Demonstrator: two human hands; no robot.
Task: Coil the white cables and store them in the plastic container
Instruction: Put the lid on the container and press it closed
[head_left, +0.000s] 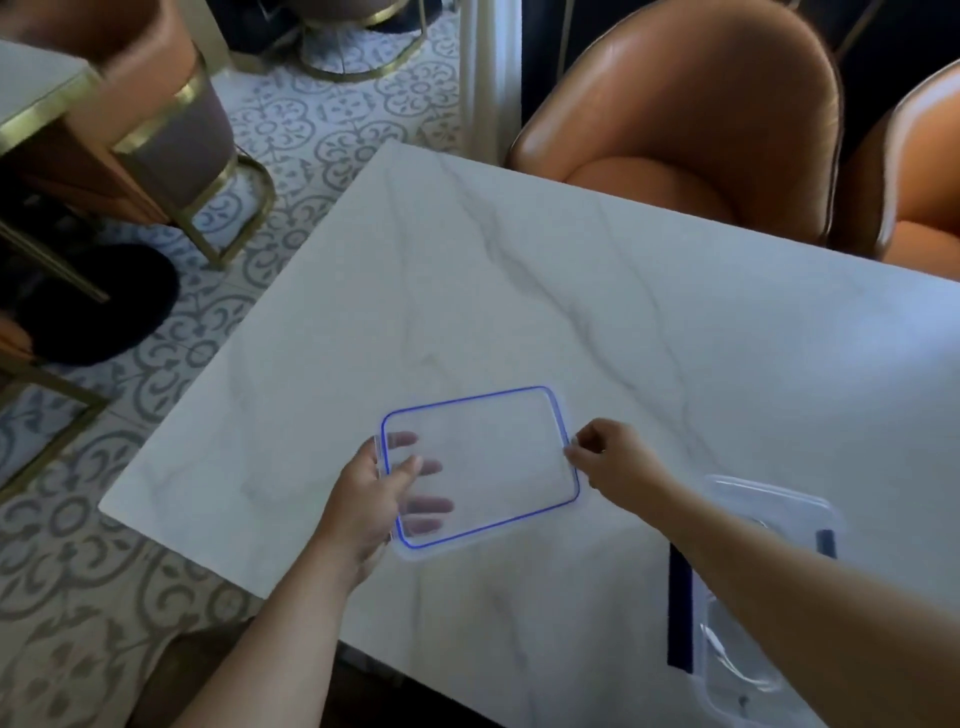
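A: What are the fingers (426, 506) doing?

B: The left hand (371, 499) grips the short left edge of the clear lid (493, 457) with the blue seal, fingers spread under it and showing through the plastic, thumb on top. The right hand (613, 460) pinches the opposite edge, fingertips closed on the rim.

A: And the container?

B: The plastic container (779, 506) sits open on the table (519, 286) to the right, partly behind the right forearm, apart from the lid. Something pale and looped lies inside, too blurred to be sure it is cable. A dark strip (680, 608) lies just beside its left wall
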